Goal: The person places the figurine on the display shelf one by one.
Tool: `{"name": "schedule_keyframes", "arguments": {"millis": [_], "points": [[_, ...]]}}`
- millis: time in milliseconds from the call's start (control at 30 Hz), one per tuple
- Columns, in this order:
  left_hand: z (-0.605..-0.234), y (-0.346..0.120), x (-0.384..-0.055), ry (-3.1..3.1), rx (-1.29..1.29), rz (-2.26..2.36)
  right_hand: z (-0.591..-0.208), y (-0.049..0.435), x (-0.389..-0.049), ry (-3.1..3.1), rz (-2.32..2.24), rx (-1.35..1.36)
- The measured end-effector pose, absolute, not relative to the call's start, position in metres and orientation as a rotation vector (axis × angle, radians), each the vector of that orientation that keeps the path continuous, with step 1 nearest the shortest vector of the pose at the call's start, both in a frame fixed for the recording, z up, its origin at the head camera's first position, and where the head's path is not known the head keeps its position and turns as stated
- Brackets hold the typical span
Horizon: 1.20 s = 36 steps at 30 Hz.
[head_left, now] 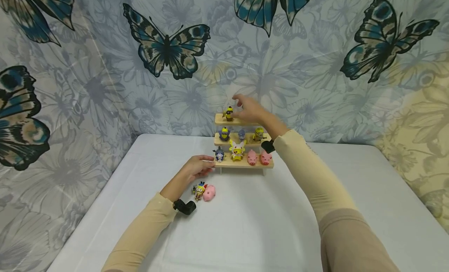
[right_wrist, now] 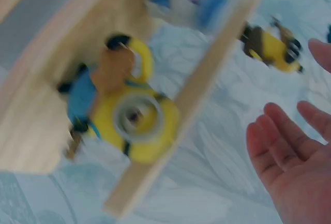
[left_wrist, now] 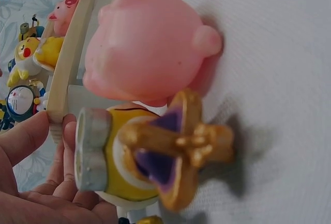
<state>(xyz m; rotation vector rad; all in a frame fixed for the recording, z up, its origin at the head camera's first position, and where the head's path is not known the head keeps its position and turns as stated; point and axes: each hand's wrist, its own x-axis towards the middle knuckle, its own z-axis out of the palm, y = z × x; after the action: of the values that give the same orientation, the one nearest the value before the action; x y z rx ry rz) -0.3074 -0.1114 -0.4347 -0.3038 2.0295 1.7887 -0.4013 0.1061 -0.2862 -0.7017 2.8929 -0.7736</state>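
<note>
A three-tier wooden display stand (head_left: 242, 166) holds small toy figures. My left hand (head_left: 194, 166) pinches the left end of its lowest shelf, thumb on one side and fingers on the other, as the left wrist view shows. Behind the top shelf (head_left: 220, 118), my right hand (head_left: 250, 109) is raised with fingers spread and holds nothing. A yellow figure (right_wrist: 279, 50) stands on that shelf, a short gap from those fingertips. On the table below my left hand lie a pink pig figure (head_left: 209, 193) and a yellow goggled figure (head_left: 199, 191), side by side.
The middle shelf bears a one-eyed yellow figure (right_wrist: 137, 118) and two others. Along the bottom shelf stand two pink pigs (head_left: 252, 158), a white-eared yellow figure (head_left: 237, 151) and a dark blue one (head_left: 219, 154). Behind the white table (head_left: 280, 225) hangs a butterfly-print cloth (head_left: 298, 104).
</note>
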Motion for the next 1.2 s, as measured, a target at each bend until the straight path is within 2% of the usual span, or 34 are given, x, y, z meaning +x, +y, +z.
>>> {"name": "schedule_keyframes", "arguments": {"millis": [367, 667, 867, 1200], "points": [[-0.434, -0.110, -0.307, 2.038, -0.299, 1.773, -0.262, 0.116, -0.373, 3.140, -0.771, -0.699], [-0.435, -0.111, -0.307, 2.037, -0.298, 1.774, -0.254, 0.097, -0.337, 3.086, -0.892, -0.926], [-0.436, -0.112, -0.308, 2.046, -0.290, 1.766, -0.279, 0.090, -0.308, 2.969, -1.007, -0.982], [-0.436, -0.113, -0.306, 2.064, -0.246, 1.774, -0.354, 0.079, -0.276, 2.671, -1.029, -0.964]]}}
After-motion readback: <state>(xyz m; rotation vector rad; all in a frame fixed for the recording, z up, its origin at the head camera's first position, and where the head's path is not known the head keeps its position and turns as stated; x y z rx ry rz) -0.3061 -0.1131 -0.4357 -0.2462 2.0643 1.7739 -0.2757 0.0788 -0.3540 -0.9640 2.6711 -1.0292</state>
